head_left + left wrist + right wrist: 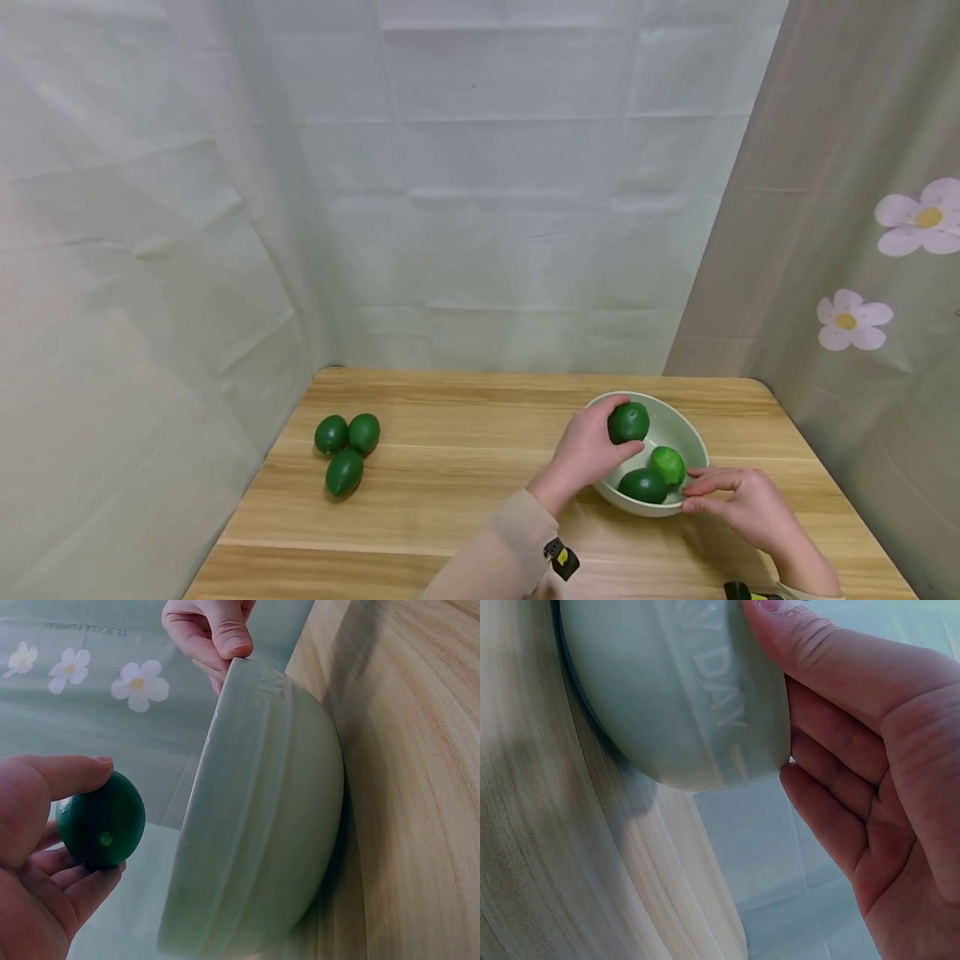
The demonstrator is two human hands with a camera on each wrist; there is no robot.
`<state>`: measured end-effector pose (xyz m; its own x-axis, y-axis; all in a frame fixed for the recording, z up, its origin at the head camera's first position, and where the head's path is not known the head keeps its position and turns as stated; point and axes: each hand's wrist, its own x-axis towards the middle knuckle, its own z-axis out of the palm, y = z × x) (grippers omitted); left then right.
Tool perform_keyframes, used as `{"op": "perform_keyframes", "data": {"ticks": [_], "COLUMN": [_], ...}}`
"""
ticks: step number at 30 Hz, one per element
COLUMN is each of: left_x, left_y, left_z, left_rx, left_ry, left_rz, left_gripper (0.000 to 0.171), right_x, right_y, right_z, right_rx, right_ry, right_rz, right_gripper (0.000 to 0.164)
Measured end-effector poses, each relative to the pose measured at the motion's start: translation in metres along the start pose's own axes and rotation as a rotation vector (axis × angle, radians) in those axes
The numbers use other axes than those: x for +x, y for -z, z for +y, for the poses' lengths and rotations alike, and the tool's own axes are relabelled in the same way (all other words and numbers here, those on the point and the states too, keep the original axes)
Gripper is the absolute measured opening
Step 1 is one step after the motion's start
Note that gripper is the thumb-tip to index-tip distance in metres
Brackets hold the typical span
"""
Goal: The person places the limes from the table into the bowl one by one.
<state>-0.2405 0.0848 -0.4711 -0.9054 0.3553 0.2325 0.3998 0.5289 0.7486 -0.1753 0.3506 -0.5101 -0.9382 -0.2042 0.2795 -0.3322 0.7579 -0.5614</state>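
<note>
My left hand [588,446] holds a dark green avocado [628,422] between thumb and fingers, above the left side of a pale green bowl [686,433]. In the left wrist view, a light stem spot shows on the avocado [105,825], which is apart from the bowl's outer wall [262,817]. With thumb outside and fingers inside, my right hand [742,504] pinches the bowl's right rim. Raised lettering marks the bowl's side [697,697] in the right wrist view. Inside the bowl lie a bright green lime [667,466] and another dark avocado [642,485], side by side.
Three dark green avocados [344,472] sit in a cluster on the left of the wooden table [450,467]. Pale cloth [510,208] hangs behind the table and on both sides, with printed white flowers [852,320] on the right.
</note>
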Motion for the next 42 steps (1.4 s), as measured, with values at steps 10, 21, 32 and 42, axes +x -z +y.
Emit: {"op": "perform_keyframes", "data": {"ticks": [10,21,32,42], "left_x": [0.008,0.017,0.028,0.034], "left_y": [-0.005,-0.014,-0.024,-0.034], "left_z": [-0.001,-0.004,-0.003,0.001], "left_rx": [0.038,0.152,0.310,0.401], "left_ry": [-0.008,0.000,-0.013,0.001], "left_rz": [-0.015,-0.017,-0.031,-0.110], "left_gripper": [0.062,0.061,0.061,0.062], "right_x": [0.000,-0.001,0.000,-0.001], "right_y": [-0.002,-0.004,-0.001,-0.002], "right_z": [0.002,0.005,0.002,0.004], "right_rx": [0.026,0.039,0.041,0.041], "right_ry": [0.021,0.047,0.031,0.028], "right_rz": [0.015,0.029,0.010,0.018], "right_gripper": [0.018,0.018,0.016,0.017]}}
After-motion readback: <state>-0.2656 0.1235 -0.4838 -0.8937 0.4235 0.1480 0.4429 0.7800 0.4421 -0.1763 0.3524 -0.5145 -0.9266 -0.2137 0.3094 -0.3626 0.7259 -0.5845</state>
